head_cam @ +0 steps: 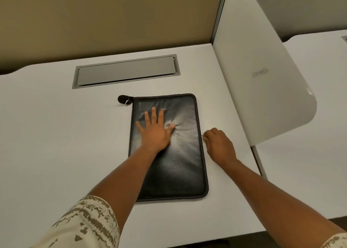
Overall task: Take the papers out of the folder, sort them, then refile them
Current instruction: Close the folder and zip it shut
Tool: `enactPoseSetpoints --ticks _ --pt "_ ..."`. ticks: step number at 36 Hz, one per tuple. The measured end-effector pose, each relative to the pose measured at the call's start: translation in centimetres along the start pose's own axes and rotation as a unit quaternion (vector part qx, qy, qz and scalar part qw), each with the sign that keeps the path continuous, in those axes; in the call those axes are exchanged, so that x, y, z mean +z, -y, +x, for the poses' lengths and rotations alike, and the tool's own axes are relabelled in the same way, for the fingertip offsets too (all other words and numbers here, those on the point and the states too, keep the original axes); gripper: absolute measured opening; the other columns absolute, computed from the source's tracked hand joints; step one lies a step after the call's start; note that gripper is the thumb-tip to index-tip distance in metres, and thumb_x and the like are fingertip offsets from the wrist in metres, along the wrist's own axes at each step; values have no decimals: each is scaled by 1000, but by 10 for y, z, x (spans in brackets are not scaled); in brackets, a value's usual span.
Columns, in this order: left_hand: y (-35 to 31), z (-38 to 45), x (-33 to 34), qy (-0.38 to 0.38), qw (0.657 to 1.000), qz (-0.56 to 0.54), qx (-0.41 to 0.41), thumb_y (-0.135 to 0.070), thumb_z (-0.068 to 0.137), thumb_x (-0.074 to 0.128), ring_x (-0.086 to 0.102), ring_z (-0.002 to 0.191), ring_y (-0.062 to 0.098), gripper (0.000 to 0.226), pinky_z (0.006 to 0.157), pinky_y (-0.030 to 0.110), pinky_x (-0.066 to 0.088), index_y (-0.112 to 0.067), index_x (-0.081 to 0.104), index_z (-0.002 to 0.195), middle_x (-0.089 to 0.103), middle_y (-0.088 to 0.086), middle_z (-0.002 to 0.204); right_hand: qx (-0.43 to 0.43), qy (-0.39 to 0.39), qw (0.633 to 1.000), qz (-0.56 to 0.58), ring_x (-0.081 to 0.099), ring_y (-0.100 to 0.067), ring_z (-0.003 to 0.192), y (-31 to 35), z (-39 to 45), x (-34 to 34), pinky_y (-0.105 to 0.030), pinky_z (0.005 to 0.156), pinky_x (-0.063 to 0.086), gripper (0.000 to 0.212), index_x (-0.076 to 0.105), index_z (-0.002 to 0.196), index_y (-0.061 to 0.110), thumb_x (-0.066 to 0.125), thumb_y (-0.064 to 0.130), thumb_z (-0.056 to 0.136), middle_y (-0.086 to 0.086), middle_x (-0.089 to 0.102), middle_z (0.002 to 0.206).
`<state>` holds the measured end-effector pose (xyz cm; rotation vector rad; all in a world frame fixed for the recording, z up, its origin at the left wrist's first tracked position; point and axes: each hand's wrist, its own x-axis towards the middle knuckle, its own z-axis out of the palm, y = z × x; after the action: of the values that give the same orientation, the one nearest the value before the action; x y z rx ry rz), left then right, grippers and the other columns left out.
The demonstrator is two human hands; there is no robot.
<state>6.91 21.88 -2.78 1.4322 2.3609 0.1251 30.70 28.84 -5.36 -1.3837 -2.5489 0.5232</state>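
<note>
A black zip-up folder (180, 165) lies flat in the middle of the white desk (56, 144), long side running away from me. My left hand (155, 130) presses flat on its upper half, fingers spread. At the folder's right edge, about halfway along, my right hand (218, 144) has its fingers curled and pinches the small zip pull (202, 136). A black strap loop (124, 99) sticks out at the folder's far left corner. The folder is closed, and no papers show.
A grey cable hatch (125, 71) is set into the desk behind the folder. A tan partition wall (112, 19) stands at the back, and a white divider panel (262, 79) borders the desk on the right. Another white desk (319, 116) lies beyond it.
</note>
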Motion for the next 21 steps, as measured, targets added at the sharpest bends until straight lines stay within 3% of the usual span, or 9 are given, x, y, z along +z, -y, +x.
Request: enactPoseSetpoints --ticks 4,7,13,21 --pt "-16 -45 12 34 991 -12 132 -80 90 28 -23 150 24 94 115 67 -12 -29 -11 158 -20 -3 165 21 0 1000 9 59 -27 91 6 0 -1 -32 64 44 20 70 108 14 52 22 102 -5 65 103" --pt "-21 -77 24 94 970 30 224 -90 80 32 -29 148 20 108 117 65 -6 -30 -17 157 -23 -4 164 31 0 999 16 61 -30 95 9 -1 -1 -34 68 47 23 72 112 15 53 20 101 -8 67 104" --pt "-4 -104 28 123 923 142 337 -97 64 45 -35 145 29 131 113 64 -20 -29 -20 155 -32 1 161 36 -3 999 9 61 -30 90 15 -4 -3 -37 67 50 23 73 109 16 52 21 101 -8 65 99" --pt "2 -114 36 129 919 182 325 -88 69 52 -34 145 34 125 112 70 -11 -30 -17 156 -31 1 161 9 -2 999 -33 62 -29 84 19 -24 -10 -37 63 52 24 76 104 12 54 20 101 -8 67 94"
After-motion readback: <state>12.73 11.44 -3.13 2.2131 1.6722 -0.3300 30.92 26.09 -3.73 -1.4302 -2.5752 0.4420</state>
